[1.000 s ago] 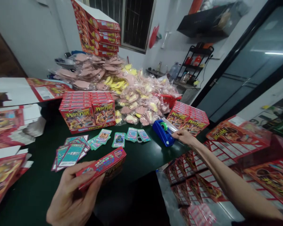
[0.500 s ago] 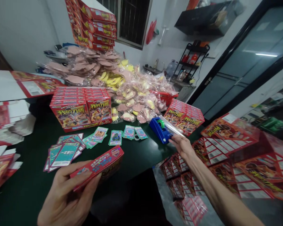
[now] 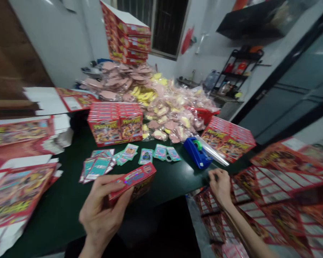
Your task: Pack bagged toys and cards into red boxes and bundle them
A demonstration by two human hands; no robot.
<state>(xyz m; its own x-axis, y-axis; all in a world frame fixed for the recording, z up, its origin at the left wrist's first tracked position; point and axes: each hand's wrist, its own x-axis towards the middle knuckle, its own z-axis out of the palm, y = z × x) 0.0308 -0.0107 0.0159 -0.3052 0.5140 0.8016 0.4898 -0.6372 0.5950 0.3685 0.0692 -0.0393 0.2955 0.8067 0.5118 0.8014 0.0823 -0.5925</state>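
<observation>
While the left hand (image 3: 104, 206) grips a small red box (image 3: 134, 179) between its thumb and bent fingers, holding it tilted above the near middle of the dark green table (image 3: 67, 200), the right hand (image 3: 220, 184) hangs at the table's right edge with its fingers curled in toward the thumb; whether it pinches a bit of tape cannot be told. Just beyond that hand sits a blue tape dispenser (image 3: 193, 154) carrying a green-centred roll (image 3: 197, 144), and a clear shiny film (image 3: 214, 152) lies along its right side. Beyond the red box, a fanned pile of teal cards (image 3: 99, 166) lies to the left, with smaller card groups (image 3: 146, 156) in a row to its right and a pale ring (image 3: 169, 158) touching the rightmost ones. Farther back, a block of red boxes (image 3: 115, 123) stands on the left and another block (image 3: 228, 139) on the right, with a heap of bagged pink and yellow pieces (image 3: 161, 107) between and behind them. Printed cartons (image 3: 18, 193) lie flat along the left side, and more red boxes (image 3: 271, 186) fill the near right, below the right forearm.
</observation>
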